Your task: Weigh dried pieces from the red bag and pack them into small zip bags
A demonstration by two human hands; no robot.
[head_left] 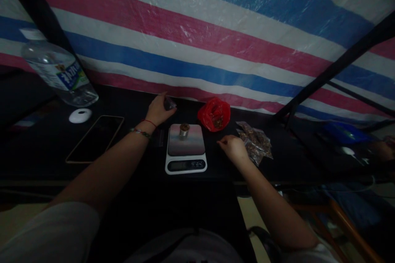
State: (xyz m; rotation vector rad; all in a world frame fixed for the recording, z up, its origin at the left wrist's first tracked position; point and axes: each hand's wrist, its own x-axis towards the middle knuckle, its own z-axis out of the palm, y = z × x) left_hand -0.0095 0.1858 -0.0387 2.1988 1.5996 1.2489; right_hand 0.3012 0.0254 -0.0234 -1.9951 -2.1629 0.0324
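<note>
My left hand [158,110] reaches behind the scale, its thumb and fingers closed around what looks like a small clear plastic bag [170,103]. My right hand [233,148] is over the table between the scale and the filled bags, fingertips pinched together; anything between them is too small to make out. On the plate of the white kitchen scale [186,146] stands a small metal cup [184,130] with brown bits in it. Behind the scale to the right, a red plastic bag [214,114] stands open with more brown bits inside.
Several filled zip bags [254,141] lie beside my right hand. Another clear bag [158,138] lies left of the scale. Further left are a phone [95,139], a white oval case [80,115] and a large water bottle [60,70]. A striped sheet [185,33] hangs behind the table.
</note>
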